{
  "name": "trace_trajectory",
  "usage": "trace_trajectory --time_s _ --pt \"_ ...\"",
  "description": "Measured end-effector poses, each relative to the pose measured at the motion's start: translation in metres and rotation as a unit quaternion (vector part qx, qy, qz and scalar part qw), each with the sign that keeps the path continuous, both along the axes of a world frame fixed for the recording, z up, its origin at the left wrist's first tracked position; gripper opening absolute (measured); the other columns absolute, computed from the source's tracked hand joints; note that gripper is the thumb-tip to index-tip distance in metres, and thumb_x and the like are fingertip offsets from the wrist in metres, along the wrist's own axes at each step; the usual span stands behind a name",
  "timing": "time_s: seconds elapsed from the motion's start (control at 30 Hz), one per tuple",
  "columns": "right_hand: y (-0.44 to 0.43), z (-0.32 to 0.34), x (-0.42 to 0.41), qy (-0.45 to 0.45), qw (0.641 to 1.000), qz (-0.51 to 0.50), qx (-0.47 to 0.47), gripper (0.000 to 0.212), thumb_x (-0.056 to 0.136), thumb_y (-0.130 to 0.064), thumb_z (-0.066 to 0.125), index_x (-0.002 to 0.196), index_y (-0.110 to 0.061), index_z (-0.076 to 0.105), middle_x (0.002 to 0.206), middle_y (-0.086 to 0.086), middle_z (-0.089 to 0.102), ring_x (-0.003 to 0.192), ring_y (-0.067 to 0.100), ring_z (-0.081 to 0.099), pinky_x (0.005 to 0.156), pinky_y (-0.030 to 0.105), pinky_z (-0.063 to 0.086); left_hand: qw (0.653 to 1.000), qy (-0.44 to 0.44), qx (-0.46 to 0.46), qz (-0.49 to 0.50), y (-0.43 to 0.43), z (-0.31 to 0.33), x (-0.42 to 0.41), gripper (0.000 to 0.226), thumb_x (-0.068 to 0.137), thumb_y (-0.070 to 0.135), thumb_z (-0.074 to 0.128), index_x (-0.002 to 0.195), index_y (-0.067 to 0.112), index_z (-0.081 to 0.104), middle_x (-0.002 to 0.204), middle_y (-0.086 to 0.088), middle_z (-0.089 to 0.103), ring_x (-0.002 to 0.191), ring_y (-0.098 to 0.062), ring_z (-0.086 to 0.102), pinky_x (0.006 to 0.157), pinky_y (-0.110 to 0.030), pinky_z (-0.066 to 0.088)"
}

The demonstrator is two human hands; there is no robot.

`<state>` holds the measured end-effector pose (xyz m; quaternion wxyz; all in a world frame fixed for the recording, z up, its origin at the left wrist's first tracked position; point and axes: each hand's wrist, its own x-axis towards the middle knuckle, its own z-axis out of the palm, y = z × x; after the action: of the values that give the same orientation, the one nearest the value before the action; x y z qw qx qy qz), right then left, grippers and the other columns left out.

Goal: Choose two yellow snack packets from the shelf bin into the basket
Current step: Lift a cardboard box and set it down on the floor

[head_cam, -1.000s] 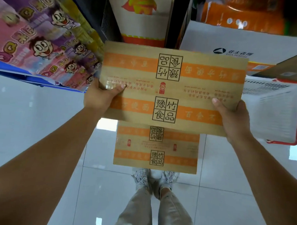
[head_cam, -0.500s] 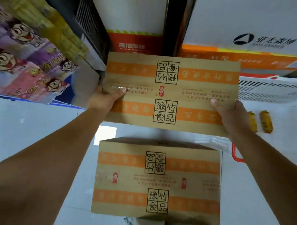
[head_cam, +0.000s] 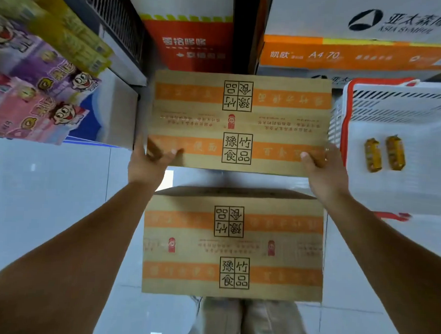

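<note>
Now | left hand (head_cam: 149,163) and right hand (head_cam: 322,173) each clasp a near corner of the upper box (head_cam: 239,122), thumbs on top | right of that box, two yellow packets (head_cam: 373,155) lie in the basket (head_cam: 344,137) | advice: keep it level, grips even.

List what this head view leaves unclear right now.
- Head view: the inside of the upper box, hidden by its own top face.
- Head view: the fingers of the left hand and right hand, under that box.
- Head view: the basket, its right side cut off by the frame edge.
- Head view: the print on the yellow packets, too small.
- Head view: the snack bags at left, blurred.
</note>
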<state>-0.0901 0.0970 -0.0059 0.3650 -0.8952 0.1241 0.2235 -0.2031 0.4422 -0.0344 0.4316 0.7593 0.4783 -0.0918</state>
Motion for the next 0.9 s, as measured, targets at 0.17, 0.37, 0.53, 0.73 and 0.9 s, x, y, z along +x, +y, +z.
trace_trajectory --time_s 0.17,0.37,0.53,0.73,0.9 --pt "-0.034 0.027 -0.092 0.062 0.997 -0.033 -0.011 0.052 0.096 -0.038 0.061 0.142 -0.024 0.042 0.131 -0.007 0.055 0.124 0.023 0.055 0.092 0.039 0.052 0.988 0.117 -0.074 0.074 -0.033 0.035 -0.104 0.113 0.074 0.047 0.082 0.158 0.021 0.011 0.161 -0.009 0.027 0.146 -0.027 0.032 0.115 -0.040 0.032" --pt "-0.058 0.014 -0.139 0.221 0.974 -0.040 0.041 0.065 0.078 -0.048 0.077 0.132 -0.035 0.041 0.114 -0.022 0.060 0.106 0.013 0.062 0.080 0.032 0.057 0.978 0.159 -0.114 0.074 -0.059 0.026 -0.153 0.044 0.073 0.038 0.086 0.106 0.031 0.059 0.100 0.012 0.070 0.092 -0.012 0.070 0.063 -0.023 0.053" --pt "-0.057 -0.006 -0.146 0.202 0.977 -0.049 -0.036 0.084 0.072 -0.054 0.081 0.137 -0.022 0.040 0.121 -0.001 0.059 0.111 0.030 0.060 0.094 0.054 0.051 0.982 0.136 -0.112 0.063 -0.059 0.019 -0.157 0.055 0.070 0.041 0.088 0.116 0.025 0.062 0.099 0.005 0.072 0.097 -0.023 0.069 0.087 -0.048 0.058" --pt "-0.059 0.042 -0.147 0.184 0.981 -0.049 -0.034 0.076 0.074 -0.058 0.078 0.134 -0.023 0.048 0.124 0.002 0.064 0.111 0.032 0.062 0.096 0.056 0.051 0.986 0.142 -0.091 -0.007 -0.046 0.064 -0.140 0.056 0.060 0.054 0.088 0.104 0.030 0.061 0.095 0.006 0.073 0.098 -0.024 0.068 0.086 -0.046 0.056" --pt "-0.058 0.141 -0.121 0.154 0.986 -0.013 -0.063 0.052 0.077 -0.063 0.072 0.117 -0.033 0.058 0.112 -0.003 0.067 0.106 0.031 0.064 0.083 0.041 0.048 0.984 0.154 -0.031 -0.085 -0.033 0.160 -0.108 0.053 0.057 0.074 0.077 0.087 0.034 0.061 0.078 0.019 0.067 0.087 -0.016 0.064 0.077 -0.037 0.053"
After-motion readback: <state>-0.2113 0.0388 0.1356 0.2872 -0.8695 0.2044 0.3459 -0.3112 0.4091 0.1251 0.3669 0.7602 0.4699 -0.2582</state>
